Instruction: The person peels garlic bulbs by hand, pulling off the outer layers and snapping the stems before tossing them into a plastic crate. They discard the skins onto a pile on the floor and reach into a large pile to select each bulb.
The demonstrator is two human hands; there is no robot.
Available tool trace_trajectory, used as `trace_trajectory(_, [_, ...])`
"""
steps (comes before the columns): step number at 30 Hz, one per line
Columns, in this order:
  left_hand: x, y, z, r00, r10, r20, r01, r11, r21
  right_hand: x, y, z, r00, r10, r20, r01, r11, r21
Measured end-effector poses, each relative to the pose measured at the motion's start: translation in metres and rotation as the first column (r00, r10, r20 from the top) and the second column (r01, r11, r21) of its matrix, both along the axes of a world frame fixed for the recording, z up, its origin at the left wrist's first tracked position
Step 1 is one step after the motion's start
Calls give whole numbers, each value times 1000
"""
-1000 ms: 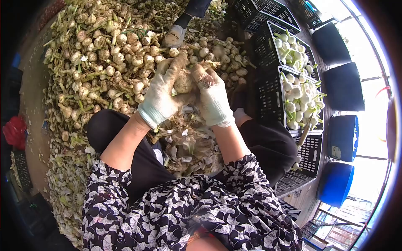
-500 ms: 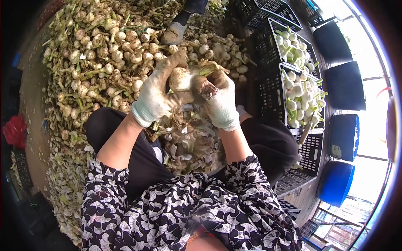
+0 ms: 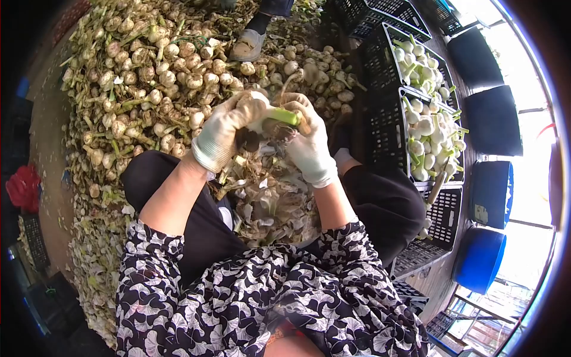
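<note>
Garlic bulb sits gripped in our left hand above the peelings heap; our right hand pinches its stalk. We should pull skin away, bulb braced.

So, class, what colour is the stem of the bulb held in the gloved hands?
The stem is bright green, shown best in the head view.

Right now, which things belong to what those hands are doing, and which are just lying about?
In use: left hand, right hand, both holding one garlic bulb; garlic pile; peelings; crate of cleaned garlic.
Lying about: blue tub, another person's shoe, red bundle.
</note>
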State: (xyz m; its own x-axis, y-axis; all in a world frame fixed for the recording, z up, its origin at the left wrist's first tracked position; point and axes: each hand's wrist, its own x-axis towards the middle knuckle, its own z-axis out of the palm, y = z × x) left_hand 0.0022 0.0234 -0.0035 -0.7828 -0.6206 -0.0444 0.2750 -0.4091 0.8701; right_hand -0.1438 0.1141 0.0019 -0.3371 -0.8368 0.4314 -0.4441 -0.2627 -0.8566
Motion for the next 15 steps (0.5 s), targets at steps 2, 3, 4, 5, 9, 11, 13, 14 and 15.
trace_trajectory(2, [5,-3,13,995,-59,81,57,998,31,-1,7,2,892,70,446,-105,993,55])
trace_trajectory(3, [11,-9,18,975,-214,59,206,972,113,1,10,8,593,86,800,-222,973,60])
trace_trajectory(4, [14,-11,20,932,-362,25,351,917,191,5,12,13,437,116,892,-173,984,-43])
trace_trajectory(5, [8,-7,17,931,-365,26,354,916,191,6,12,12,437,115,892,-170,984,-44])
trace_trajectory(9, [-15,10,-2,888,381,258,-275,889,-367,9,6,-6,888,-200,414,115,968,221])
trace_trajectory(11, [-14,13,-4,936,350,45,-274,801,-532,9,10,-10,954,-197,225,152,968,201])
trace_trajectory(13, [-1,3,-3,954,277,111,-206,881,-426,5,22,26,594,-30,804,-182,968,171])
trace_trajectory(14, [6,-10,-16,998,64,-19,-66,988,-140,-13,18,-15,180,274,945,-272,937,-220])
trace_trajectory(15, [7,-12,-9,973,-106,-205,134,982,130,1,22,-1,370,79,926,-122,992,-36])
